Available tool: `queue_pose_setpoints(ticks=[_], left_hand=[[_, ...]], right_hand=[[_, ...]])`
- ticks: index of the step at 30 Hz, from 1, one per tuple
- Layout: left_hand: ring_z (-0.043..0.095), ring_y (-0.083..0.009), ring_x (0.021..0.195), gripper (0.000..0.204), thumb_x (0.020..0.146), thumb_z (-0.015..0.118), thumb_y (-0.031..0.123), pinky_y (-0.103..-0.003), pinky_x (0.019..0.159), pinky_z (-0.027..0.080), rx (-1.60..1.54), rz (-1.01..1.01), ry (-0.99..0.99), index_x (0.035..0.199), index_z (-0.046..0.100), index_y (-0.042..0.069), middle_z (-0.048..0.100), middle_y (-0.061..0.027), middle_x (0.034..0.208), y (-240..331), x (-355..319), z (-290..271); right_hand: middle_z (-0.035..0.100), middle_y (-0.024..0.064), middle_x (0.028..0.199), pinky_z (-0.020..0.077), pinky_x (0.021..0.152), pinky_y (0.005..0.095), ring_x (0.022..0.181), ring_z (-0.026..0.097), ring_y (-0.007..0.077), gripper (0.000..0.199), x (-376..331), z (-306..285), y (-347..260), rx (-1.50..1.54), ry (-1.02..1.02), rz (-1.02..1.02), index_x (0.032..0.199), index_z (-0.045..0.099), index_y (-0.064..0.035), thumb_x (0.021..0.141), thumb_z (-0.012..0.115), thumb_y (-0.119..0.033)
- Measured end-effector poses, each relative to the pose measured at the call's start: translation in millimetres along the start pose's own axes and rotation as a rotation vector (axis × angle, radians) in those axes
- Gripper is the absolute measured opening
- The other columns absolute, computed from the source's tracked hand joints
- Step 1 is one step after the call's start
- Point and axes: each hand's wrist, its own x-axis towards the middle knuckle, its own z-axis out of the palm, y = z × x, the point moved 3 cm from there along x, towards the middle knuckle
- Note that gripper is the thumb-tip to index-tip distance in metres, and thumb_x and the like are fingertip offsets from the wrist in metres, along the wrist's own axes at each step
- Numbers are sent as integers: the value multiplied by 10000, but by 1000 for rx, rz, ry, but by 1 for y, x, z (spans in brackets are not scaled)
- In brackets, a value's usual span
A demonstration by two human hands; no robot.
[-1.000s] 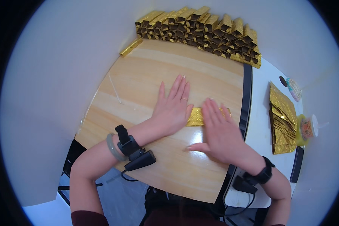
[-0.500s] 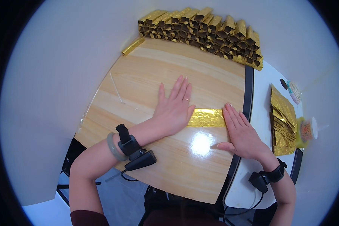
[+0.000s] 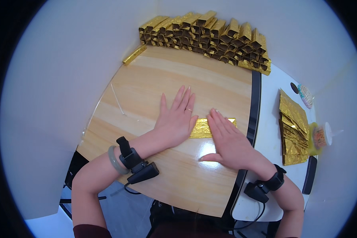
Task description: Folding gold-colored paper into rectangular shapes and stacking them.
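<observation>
A flat strip of gold foil paper (image 3: 202, 129) lies on the wooden board in front of me, its long side running left to right. My left hand (image 3: 173, 121) rests flat with fingers spread, its thumb side over the strip's left end. Across the strip, nearer its right end, my right hand (image 3: 231, 139) lies flat, fingers together and thumb stretched out to the left. A short piece of the strip shows beyond the right fingers. Neither hand grips anything. Whatever part of the strip lies under my palms is hidden.
Many folded gold paper tubes (image 3: 210, 37) are stacked at the board's far edge. A single gold tube (image 3: 134, 54) lies far left, with a thin white stick (image 3: 118, 99) nearer. On the right are a pile of gold sheets (image 3: 294, 131) and a small tub (image 3: 322, 136).
My right hand has slid left along the gold strip, uncovering its right end. The left hand stays at the left end. The whole view has shifted slightly.
</observation>
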Motion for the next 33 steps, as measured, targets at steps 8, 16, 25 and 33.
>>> queue_pose_setpoints(ticks=[8, 16, 25, 33], left_hand=[[73, -348, 1463, 647, 984, 384, 354, -661, 1097, 121, -32, 61, -39, 1485, 189, -5, 158, -192, 1563, -4, 5, -4], [208, -392, 1402, 773, 887, 621, 313, -458, 1143, 216, -683, 245, -149, 1466, 229, -17, 240, -213, 1517, -20, -9, -52], [614, -242, 948, 291, 842, 676, 190, -348, 830, 510, -636, 327, -15, 1093, 677, 42, 671, -92, 1034, -14, -13, -43], [621, -188, 720, 190, 866, 593, 93, -297, 651, 481, -1238, -290, -285, 990, 688, -14, 675, -99, 875, -24, 4, -23]], right_hand=[[203, 257, 1532, 167, 1168, 459, 1448, 174, 339, 1057, -32, -16, 32, -131, -72, 60, 1449, 186, 105, 838, 435, -721], [487, 191, 1335, 378, 1048, 387, 1265, 467, 334, 550, -70, -52, 57, 445, 361, 237, 1297, 475, -48, 819, 718, -168], [630, 45, 885, 517, 672, 335, 807, 620, 232, 243, -51, -37, 34, 171, 389, 13, 931, 633, -80, 728, 754, -137], [611, 18, 829, 495, 634, 282, 772, 604, 171, 230, -49, -36, 29, -103, 383, -184, 935, 630, -56, 719, 697, -99]])
